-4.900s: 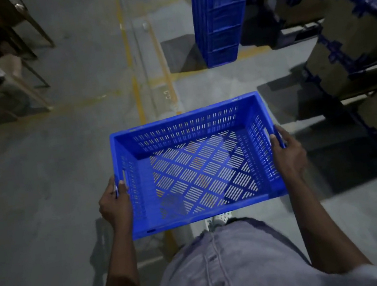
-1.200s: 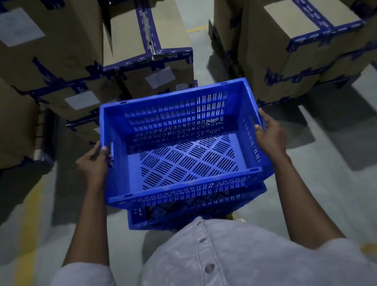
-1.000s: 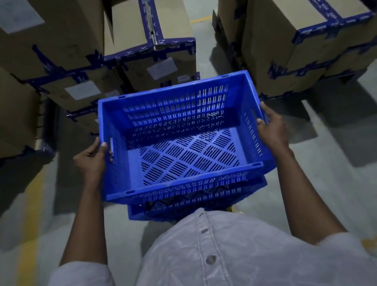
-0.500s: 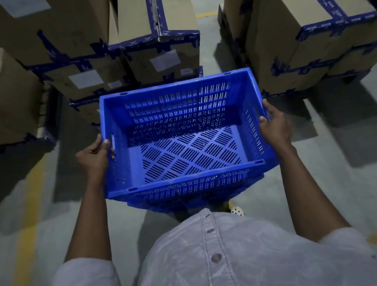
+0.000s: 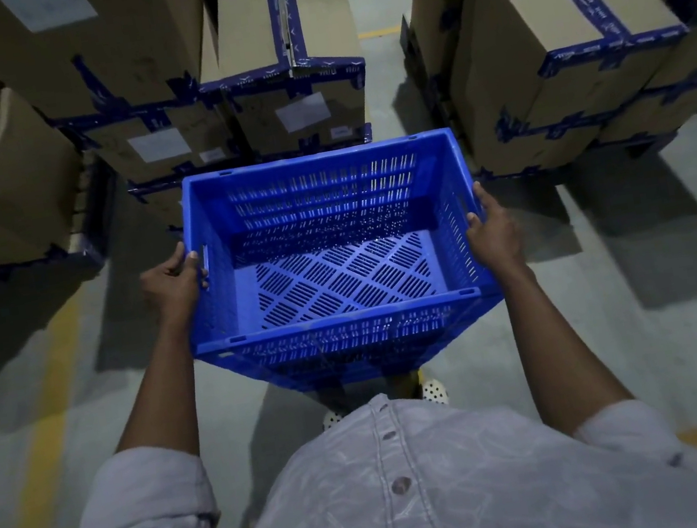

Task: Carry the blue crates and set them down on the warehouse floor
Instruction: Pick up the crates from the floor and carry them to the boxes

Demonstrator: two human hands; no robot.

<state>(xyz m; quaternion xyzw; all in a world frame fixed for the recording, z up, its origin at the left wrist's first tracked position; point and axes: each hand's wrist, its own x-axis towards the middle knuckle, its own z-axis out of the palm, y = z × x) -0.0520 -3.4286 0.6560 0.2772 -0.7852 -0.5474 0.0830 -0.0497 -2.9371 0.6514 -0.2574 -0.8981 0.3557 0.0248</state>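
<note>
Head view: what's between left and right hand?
The blue crate spans the gap; left hand and right hand grip its opposite side walls, seen in the head view.

The left forearm (image 5: 153, 386) and right forearm (image 5: 551, 332) are reaching forward and down, bare below grey sleeves (image 5: 145, 492) bunched near the elbows. The left grip (image 5: 171, 282) is clasping the left wall of a blue crate (image 5: 317, 191), fingers (image 5: 194, 260) curling at its handle slot. The right grip (image 5: 492, 234) is clasping the right wall, fingertips (image 5: 480, 196) pointing far.
</note>
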